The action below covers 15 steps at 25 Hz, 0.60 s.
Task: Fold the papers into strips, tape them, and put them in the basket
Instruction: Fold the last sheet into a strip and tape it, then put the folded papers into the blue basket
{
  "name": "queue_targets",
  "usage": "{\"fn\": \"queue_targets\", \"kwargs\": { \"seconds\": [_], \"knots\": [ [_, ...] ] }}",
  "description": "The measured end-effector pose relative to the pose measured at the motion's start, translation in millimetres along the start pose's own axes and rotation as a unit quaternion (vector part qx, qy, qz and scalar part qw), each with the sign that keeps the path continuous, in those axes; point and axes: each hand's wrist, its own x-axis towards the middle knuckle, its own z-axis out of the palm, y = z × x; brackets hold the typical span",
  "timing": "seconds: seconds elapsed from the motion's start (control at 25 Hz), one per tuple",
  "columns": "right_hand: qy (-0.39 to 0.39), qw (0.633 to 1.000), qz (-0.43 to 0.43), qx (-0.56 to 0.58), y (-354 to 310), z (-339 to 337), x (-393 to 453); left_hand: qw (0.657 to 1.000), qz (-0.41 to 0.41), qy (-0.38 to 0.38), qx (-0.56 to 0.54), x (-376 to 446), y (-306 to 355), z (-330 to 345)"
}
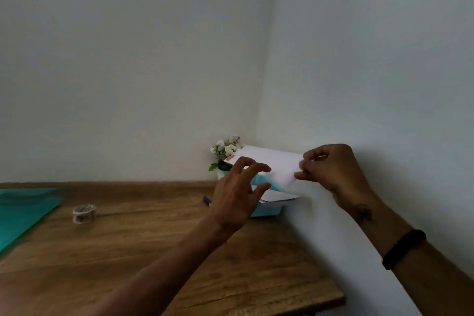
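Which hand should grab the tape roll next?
Probably the left hand. Its fingers are spread and hold nothing, and the tape roll lies on the wooden table on its side. The right hand is busy pinching the white paper.

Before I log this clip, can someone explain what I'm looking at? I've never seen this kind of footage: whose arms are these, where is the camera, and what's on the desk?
The single picture comes from a camera worn on a person's head, looking forward and down. No machine: these are bare hands. The right hand pinches a white paper by its edge, held up in the air. The left hand reaches toward it with fingers spread, holding nothing. On the wooden table lie a roll of tape, a green sheet and a light blue basket with papers in it, by small white flowers.
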Motion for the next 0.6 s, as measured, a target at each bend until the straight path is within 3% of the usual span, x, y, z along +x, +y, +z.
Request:
{"fn": "queue_targets", "kwargs": {
  "seconds": [0.2,0.32,0.44,0.6],
  "knots": [
    [-0.062,0.995,0.072,0.026,35.7,-21.8,-19.2,0.999,-0.01,0.009,-0.05,-4.7,3.6,22.0],
    [-0.043,0.991,-0.022,-0.128,50.7,-19.5,-19.7,0.998,-0.029,0.001,-0.053,-6.8,-2.6,25.3],
    [-0.005,0.931,-0.156,-0.33,55.5,-5.6,-15.7,0.999,-0.043,-0.006,-0.026,-5.8,-5.5,24.6],
    [-0.024,0.844,-0.193,-0.499,54.3,10.3,-9.9,0.997,-0.065,-0.028,-0.008,-3.7,-16.2,23.1]
  ]
}}
